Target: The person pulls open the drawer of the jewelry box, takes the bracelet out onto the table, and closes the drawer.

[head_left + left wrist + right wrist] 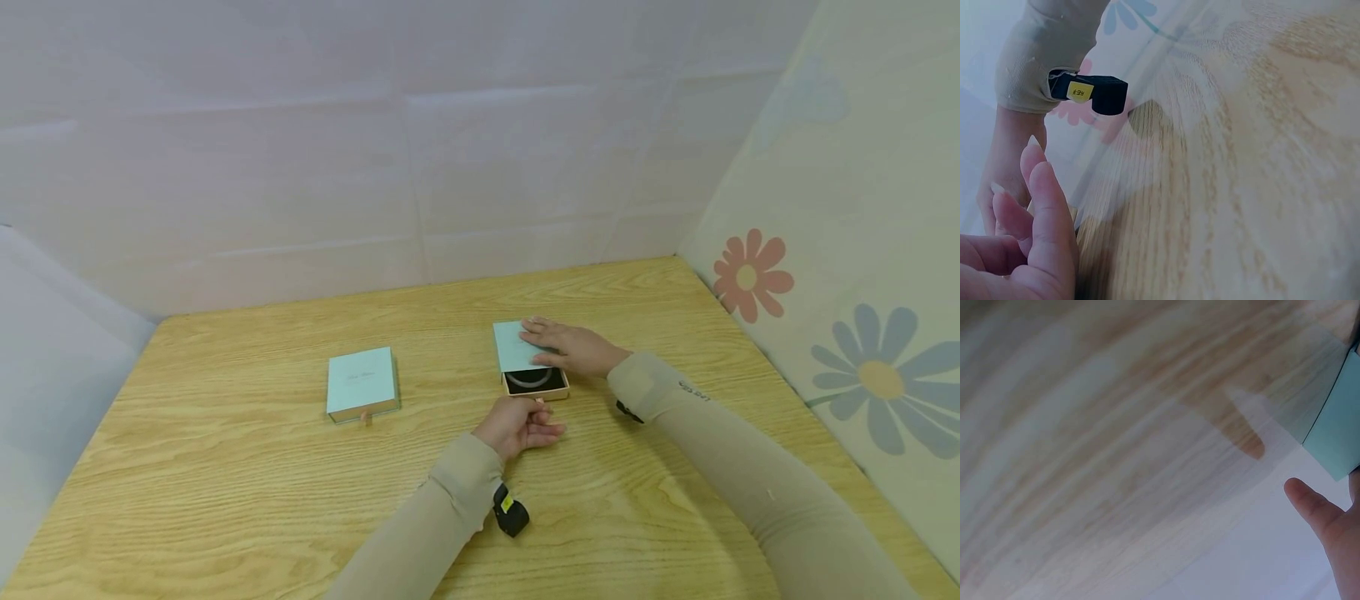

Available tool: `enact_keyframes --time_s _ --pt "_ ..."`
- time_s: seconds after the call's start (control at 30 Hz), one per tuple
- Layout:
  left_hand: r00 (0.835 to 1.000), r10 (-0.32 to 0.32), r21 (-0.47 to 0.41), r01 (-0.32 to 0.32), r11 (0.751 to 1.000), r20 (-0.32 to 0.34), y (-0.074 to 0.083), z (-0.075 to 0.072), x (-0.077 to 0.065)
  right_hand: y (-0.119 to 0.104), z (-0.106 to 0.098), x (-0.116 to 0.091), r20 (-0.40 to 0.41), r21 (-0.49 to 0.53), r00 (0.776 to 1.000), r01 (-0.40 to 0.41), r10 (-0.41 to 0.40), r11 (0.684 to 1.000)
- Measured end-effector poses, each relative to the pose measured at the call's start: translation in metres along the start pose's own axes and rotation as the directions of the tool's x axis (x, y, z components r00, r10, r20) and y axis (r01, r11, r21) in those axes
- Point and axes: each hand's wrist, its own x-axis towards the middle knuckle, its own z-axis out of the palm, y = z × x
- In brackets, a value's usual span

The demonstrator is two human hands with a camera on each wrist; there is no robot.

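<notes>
A square pale-blue cardboard box (513,346) was seen right of centre on the light wood-grain counter (247,483), its shallow tan-edged drawer (542,394) drawn partly out on the near side. In the drawer's black lining a grey ring-shaped object (531,384) was partly exposed. With the drawer out, the longer axis was pointed roughly toward the person. The box was placed just beyond the left hand (517,427), by which the drawer's front was met; its small pink tab (539,402) appeared to be pinched by that grip at the fingertips, with the other fingers left loosely extended. The lid was touched from the right side by the right hand (573,346), laid flat with fingers spread; of the two, the left was nearer the drawer front. A second square pale-blue box (362,379), closed, was set well apart to the left. Black wrist-worn devices (512,510) were carried at both cuffs.
</notes>
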Motion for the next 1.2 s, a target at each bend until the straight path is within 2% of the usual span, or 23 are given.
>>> enact_keyframes --time_s 1.2 --pt "1.000 -0.012 0.004 0.012 1.000 -0.014 -0.0060 0.0019 -0.0028 -0.0008 -0.0017 -0.0006 0.009 0.009 1.000 -0.009 0.009 1.000"
